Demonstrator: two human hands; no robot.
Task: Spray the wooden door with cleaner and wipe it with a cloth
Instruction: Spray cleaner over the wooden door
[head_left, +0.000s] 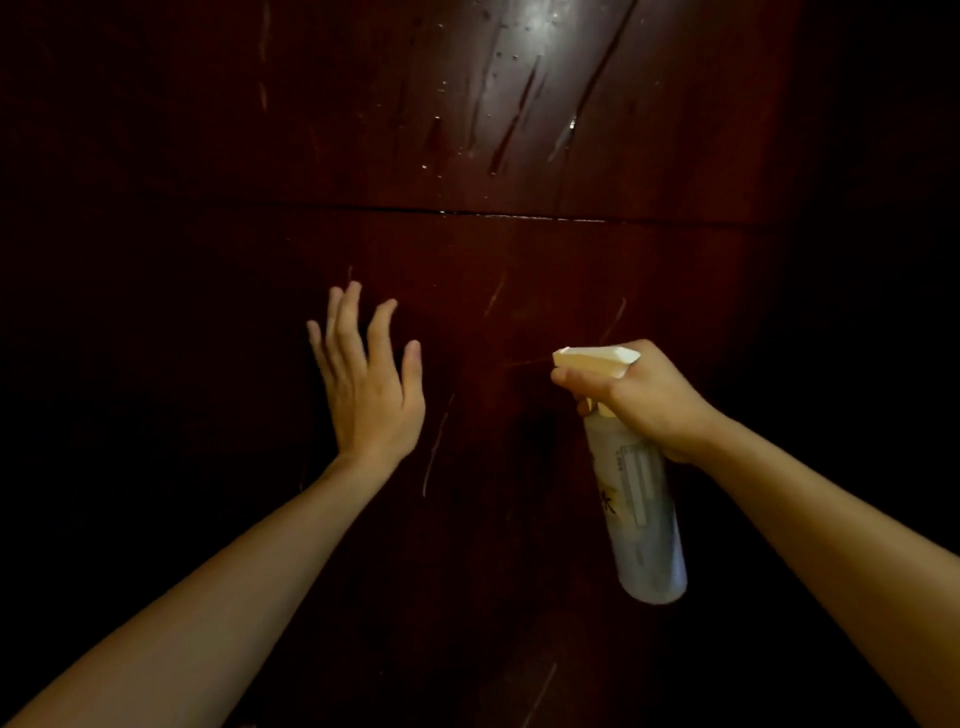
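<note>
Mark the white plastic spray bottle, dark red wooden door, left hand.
white plastic spray bottle (644, 519): head view, labelled body
dark red wooden door (675, 286): head view, bare panel
left hand (371, 400): head view, back

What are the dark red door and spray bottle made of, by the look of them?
The door looks like wood under a glossy reddish-brown varnish: light glares off its top and droplets bead and run. The spray bottle seems pale plastic with a cream trigger head and a printed label, though the dim light leaves that open.
</note>
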